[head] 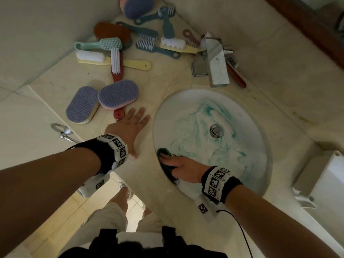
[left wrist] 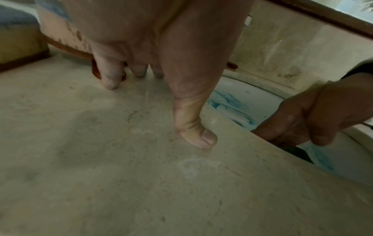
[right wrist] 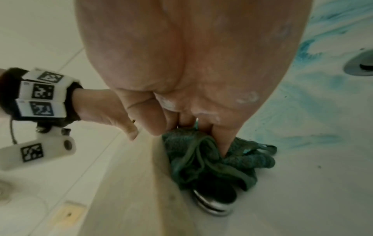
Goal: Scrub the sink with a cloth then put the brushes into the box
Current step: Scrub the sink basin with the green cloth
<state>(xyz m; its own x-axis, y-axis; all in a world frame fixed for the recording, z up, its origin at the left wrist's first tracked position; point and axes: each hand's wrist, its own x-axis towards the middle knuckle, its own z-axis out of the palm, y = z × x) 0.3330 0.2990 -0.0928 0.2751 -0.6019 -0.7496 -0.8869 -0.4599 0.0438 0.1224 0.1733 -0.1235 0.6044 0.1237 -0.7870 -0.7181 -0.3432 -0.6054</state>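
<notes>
Green cloth (right wrist: 201,164) under right hand (head: 184,169).

cloth (head: 164,155): dark green | sink (head: 247,127): white, teal streaks | counter (head: 167,75): beige

L hand (head: 130,127): palm dn, fingers straight & spread, thumb out | L forearm (head: 55,174): bare, reaching fwd | R hand (head: 181,167): palm dn, fingers bent, bunched on cloth (head: 163,153), thumb apart | R forearm (head: 270,216): bare, angled inward
</notes>
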